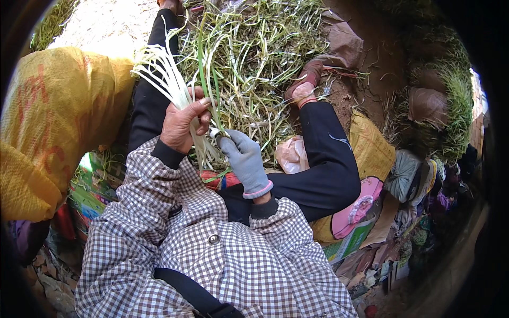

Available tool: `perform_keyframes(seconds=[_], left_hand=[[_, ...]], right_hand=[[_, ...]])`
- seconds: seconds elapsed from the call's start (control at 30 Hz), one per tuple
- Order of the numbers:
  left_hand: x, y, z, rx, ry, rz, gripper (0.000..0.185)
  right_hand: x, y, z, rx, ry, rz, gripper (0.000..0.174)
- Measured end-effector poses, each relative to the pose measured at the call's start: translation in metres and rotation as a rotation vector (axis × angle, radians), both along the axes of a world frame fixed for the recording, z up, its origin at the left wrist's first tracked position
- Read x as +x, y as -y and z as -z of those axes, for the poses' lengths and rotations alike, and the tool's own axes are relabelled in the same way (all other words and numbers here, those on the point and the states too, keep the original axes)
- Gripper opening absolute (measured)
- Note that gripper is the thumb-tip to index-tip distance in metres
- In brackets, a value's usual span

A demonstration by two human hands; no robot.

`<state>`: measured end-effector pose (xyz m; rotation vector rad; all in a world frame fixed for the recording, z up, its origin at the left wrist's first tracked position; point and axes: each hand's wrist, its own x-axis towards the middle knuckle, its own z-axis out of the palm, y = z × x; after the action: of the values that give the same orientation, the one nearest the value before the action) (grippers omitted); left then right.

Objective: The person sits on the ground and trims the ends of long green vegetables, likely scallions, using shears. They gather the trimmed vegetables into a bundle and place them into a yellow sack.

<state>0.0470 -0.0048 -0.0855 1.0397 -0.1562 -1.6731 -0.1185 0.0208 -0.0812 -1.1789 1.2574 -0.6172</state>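
My bare left hand is closed around a bundle of pale, peeled-looking stalks, perhaps garlic shoots. Their fanned ends point up and away from me, while the others hang below my palm. Several greener, leafy stalks rise beside my left thumb and fingertips. A grey knit glove with a pink cuff covers my right hand. Its thumb and fingers pinch the lower part of the green stalks, next to the bundle. Something pale and dark shows at those gloved fingertips, too small to make out.
A heap of green and dry plant trimmings spreads between my legs. A full yellow woven sack stands at left. By my right knee lie a yellow sack and a pink cloth item. A pale plastic bag sits inside that knee.
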Motion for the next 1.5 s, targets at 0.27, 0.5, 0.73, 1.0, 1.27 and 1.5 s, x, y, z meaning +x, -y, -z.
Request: perform_keyframes(seconds=[0.27,0.5,0.73,1.0,1.27,1.5], left_hand=[[-0.001,-0.015,0.020,0.119,0.193,-0.046,0.020],[0.000,0.001,0.003,0.126,0.194,0.208,0.025],[-0.014,-0.018,0.008,0.140,0.110,0.222,0.019],[0.004,-0.002,0.002,0.060,0.248,0.143,0.014],[0.096,0.029,-0.002,-0.098,0.379,-0.178,0.013],[0.089,0.024,-0.033,-0.092,0.373,-0.097,0.017]], right_hand=[[0.007,0.012,-0.001,0.207,0.019,0.161,0.019],[0.017,-0.002,0.012,-0.016,-0.099,0.052,0.028],[0.031,0.025,0.015,0.408,0.627,0.361,0.042],[0.013,0.017,0.020,-0.032,-0.205,0.130,0.016],[-0.049,-0.039,0.016,-0.143,-0.815,-0.722,0.016],[-0.028,0.017,-0.029,-0.227,-0.562,-0.411,0.034]])
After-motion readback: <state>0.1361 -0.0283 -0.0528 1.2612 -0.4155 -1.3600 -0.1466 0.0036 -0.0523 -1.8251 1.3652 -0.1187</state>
